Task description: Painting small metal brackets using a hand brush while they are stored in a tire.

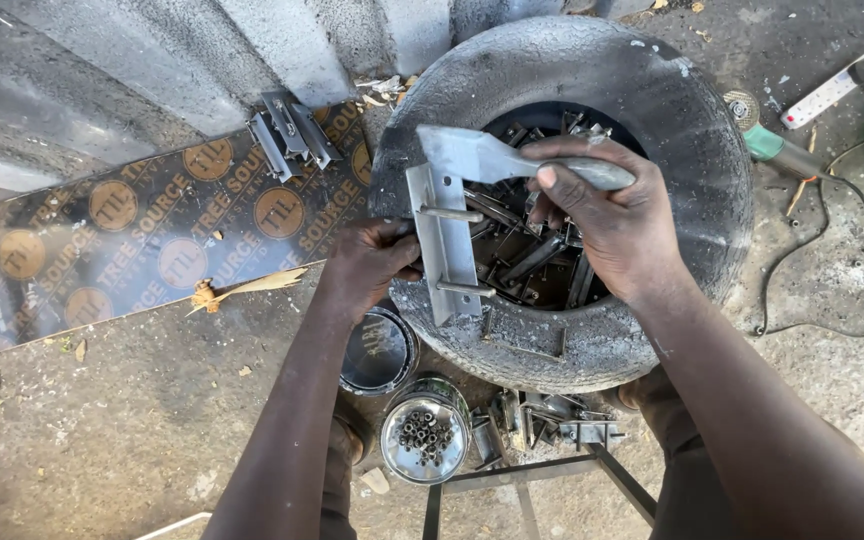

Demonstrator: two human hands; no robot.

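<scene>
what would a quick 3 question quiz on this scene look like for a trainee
1. True or false: the right hand holds a grey flat-bladed tool.
2. What does the left hand grip?
A. a green bottle
B. a grey metal bracket
C. a white power strip
3. Fill in: the loose metal parts lie in the hollow of an old ___.

Key
1. True
2. B
3. tyre
</scene>
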